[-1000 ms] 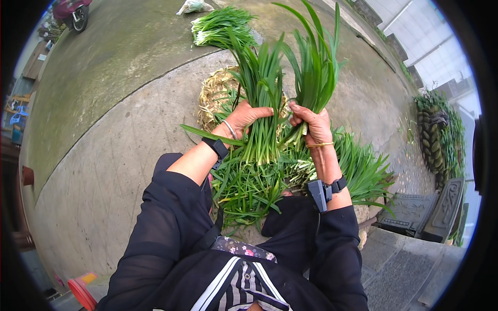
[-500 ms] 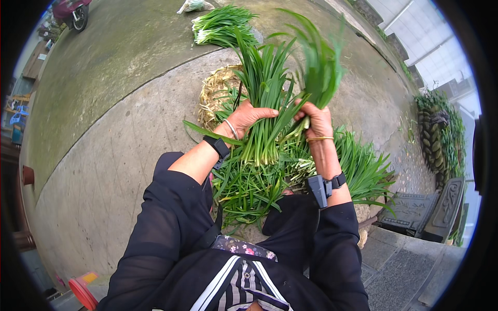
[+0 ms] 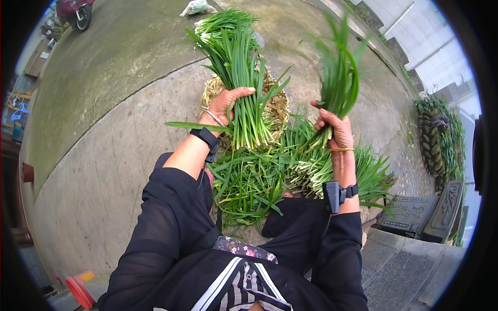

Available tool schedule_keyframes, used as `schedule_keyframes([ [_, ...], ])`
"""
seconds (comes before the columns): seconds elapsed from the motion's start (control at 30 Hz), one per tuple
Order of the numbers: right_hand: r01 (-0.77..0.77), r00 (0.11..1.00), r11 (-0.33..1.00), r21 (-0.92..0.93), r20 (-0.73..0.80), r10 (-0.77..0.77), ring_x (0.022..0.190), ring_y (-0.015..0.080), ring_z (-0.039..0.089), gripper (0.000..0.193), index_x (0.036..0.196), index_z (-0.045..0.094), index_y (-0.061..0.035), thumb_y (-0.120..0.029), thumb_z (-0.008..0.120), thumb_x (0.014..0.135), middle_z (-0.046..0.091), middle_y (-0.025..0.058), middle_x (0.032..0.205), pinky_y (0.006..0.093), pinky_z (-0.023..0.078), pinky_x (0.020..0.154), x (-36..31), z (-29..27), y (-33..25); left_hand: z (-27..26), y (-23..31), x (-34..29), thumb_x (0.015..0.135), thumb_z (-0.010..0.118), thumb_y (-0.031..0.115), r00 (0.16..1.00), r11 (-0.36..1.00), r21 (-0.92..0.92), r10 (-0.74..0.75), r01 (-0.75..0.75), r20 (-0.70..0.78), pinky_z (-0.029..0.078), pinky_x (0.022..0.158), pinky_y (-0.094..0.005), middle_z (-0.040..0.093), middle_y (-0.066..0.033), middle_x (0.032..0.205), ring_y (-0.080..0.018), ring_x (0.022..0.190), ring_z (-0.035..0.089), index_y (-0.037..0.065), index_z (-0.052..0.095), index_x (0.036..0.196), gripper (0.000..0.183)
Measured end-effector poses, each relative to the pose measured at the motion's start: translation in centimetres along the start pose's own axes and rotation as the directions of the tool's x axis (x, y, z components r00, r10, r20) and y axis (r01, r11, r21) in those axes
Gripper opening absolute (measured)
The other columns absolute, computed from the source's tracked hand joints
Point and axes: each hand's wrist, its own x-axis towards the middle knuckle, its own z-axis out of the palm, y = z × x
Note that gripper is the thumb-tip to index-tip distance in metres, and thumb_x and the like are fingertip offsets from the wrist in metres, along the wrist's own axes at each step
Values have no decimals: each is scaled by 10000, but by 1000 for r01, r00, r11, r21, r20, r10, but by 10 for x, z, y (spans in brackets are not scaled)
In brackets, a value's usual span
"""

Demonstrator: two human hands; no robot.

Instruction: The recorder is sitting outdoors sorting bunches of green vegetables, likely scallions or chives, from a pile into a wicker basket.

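My left hand (image 3: pixel 222 108) is closed round a thick bunch of garlic chives (image 3: pixel 241 78), its thumb across the front. The green leaves point away from me, the pale stem ends toward me, and one stray leaf sticks out left past the wrist. To the right, my right hand (image 3: pixel 336 130) grips a smaller bunch of garlic chives (image 3: pixel 340 85) upright, its tips smeared by motion. Below the hands lies a heap of loose green leaves (image 3: pixel 244 181). More garlic chives (image 3: pixel 365 171) lie in a pile beside it, under my right forearm.
Behind the left bunch sits a straw-coloured woven ring or basket (image 3: pixel 280 101), partly hidden. Farther off lie a stack of chives (image 3: pixel 220 25) and a pale plastic bag (image 3: pixel 197 7). Carved stone slabs (image 3: pixel 410 210) stand at right, a red plastic item (image 3: pixel 80 291) at lower left.
My hands have moved apart: the left with its bunch to the left and slightly away, the right with its bunch to the right. More of the straw-coloured ring shows between them.
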Motion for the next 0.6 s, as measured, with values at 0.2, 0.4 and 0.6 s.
schedule_keyframes([
  [0.2, -113, 981, 956, 272, 182, 64, 602, 115, 523, 392, 1155, 488, 65, -20, 574, 782, 581, 192, 1150, 272, 482, 556, 2, 5, 14, 15, -16, 2, 786, 662, 134, 996, 993, -84, -86, 84, -24, 575, 662, -335, 656, -74, 837, -180, 713, 659, 32, 618, 925, 178],
  [0.4, -111, 950, 883, 456, 308, -40, 689, 179, 538, 639, 1327, 308, 44, -25, 542, 737, 420, 257, 1311, 290, 490, 568, -1, 17, 7, 7, -37, 15, 774, 669, 116, 982, 981, -160, -129, 107, -135, 574, 667, -340, 660, -76, 823, -191, 710, 660, 27, 625, 918, 175],
  [0.6, -84, 936, 916, 393, 345, -62, 937, 316, 620, 696, 1362, 293, 6, -9, 542, 711, 371, 255, 1347, 304, 556, 553, -4, 20, 10, 5, -30, 18, 776, 666, 104, 986, 975, -208, -107, 78, -131, 580, 619, -360, 654, -88, 796, -204, 677, 657, 5, 609, 908, 175],
])
